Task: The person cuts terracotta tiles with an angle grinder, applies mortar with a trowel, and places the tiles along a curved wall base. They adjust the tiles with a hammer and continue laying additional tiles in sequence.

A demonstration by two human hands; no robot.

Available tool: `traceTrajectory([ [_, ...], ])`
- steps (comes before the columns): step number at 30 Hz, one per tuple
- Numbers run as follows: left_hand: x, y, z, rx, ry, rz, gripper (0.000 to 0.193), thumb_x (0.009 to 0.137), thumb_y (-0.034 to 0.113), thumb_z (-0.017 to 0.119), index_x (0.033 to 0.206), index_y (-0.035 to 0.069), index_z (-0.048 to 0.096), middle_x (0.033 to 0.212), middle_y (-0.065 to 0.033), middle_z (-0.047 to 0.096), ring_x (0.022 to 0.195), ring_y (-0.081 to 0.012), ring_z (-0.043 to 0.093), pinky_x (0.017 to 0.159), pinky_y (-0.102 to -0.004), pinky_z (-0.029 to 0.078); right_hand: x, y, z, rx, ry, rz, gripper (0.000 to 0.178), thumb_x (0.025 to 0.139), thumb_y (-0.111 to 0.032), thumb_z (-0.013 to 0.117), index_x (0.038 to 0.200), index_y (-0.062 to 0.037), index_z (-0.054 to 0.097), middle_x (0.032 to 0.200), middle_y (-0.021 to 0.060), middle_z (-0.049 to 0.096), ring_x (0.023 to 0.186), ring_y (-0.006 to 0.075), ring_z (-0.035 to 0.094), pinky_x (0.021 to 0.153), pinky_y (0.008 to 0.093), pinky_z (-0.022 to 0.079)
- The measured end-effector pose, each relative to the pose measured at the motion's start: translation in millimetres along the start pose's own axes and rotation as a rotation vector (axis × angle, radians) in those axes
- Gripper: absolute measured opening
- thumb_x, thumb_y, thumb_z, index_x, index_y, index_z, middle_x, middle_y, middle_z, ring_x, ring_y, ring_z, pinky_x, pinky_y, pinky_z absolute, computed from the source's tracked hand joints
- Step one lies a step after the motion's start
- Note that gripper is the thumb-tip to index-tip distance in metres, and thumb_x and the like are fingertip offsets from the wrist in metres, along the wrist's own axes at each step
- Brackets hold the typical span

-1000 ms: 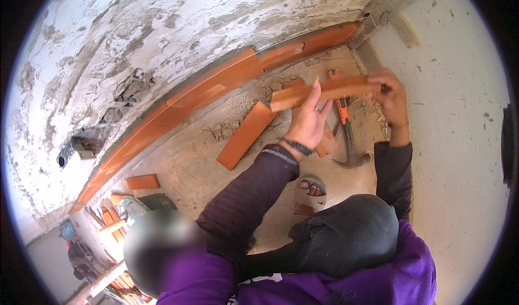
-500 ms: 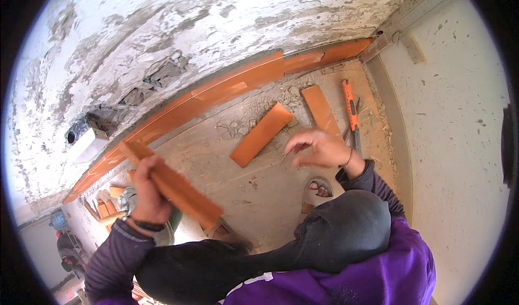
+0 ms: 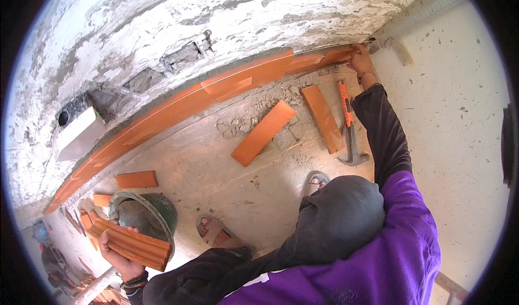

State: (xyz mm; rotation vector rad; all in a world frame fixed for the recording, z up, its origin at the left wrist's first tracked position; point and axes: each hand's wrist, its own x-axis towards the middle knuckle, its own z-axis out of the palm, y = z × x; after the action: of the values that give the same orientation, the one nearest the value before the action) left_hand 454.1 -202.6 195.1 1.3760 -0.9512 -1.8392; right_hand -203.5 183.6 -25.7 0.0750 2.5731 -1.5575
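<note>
My left hand (image 3: 120, 259) is closed around a terracotta tile (image 3: 130, 241) at the lower left, its ridged face and long edge turned up. The tile is held over a dark green bucket (image 3: 165, 210) of grey mortar. Far off at the right, my right hand (image 3: 361, 63) reaches to the end of a row of terracotta tiles (image 3: 254, 75) along the wall foot. Its fingers are apart and touch the last tile near the corner, by the end of a thin string. The fingertips are partly hidden.
Two loose tiles, one (image 3: 263, 133) in the middle and another (image 3: 323, 118) further right, lie on the dusty floor beside an orange-handled hammer (image 3: 347, 110). A third tile (image 3: 135, 179) lies behind the bucket. A white box (image 3: 81, 135) juts from the rough wall (image 3: 227, 13).
My right hand has moved up and away to the corner end of the tile row. My left hand has lowered its tile toward the bucket and turned it.
</note>
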Motion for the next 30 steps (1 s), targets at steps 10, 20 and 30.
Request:
traceTrajectory([
  [10, 13.1, 28.5, -108.5, 0.062, 0.174, 0.272, 0.046, 0.086, 0.043, 0.061, 0.114, 0.006, 0.058, 0.086, -0.0106, 0.061, 0.077, -0.0245, 0.062, 0.075, -0.0422, 0.053, -53.5, -23.2, -2.2, -0.245, -0.544, -0.123, 0.031, 0.098, -0.036, 0.054, 0.100, -0.0080, 0.068, 0.083, -0.0012, 0.059, 0.069, 0.0092, 0.048, 0.064, 0.0271, 0.042],
  [20, -48.5, -23.2, -208.7, 0.160, 0.423, 0.265, 0.052, 0.080, 0.026, 0.062, 0.123, -0.002, 0.052, 0.091, -0.0074, 0.057, 0.070, -0.0152, 0.058, 0.062, -0.0307, 0.052, -409.0, -323.4, 213.9, -0.447, -1.732, -1.132, 0.014, 0.083, 0.003, 0.065, 0.096, -0.0001, 0.060, 0.091, 0.0109, 0.062, 0.079, 0.0209, 0.063, 0.073, 0.0310, 0.052],
  [30, -22.2, -170.7, -298.5, -0.246, 0.445, -0.205, 0.049, 0.090, 0.031, 0.057, 0.131, 0.005, 0.052, 0.094, -0.0078, 0.059, 0.081, -0.0214, 0.060, 0.072, -0.0406, 0.054, -660.5, -359.2, 442.5, 0.067, -1.264, -2.273, 0.018, 0.090, -0.014, 0.055, 0.098, -0.0019, 0.065, 0.106, 0.0162, 0.064, 0.092, 0.0352, 0.062, 0.080, 0.0393, 0.050],
])
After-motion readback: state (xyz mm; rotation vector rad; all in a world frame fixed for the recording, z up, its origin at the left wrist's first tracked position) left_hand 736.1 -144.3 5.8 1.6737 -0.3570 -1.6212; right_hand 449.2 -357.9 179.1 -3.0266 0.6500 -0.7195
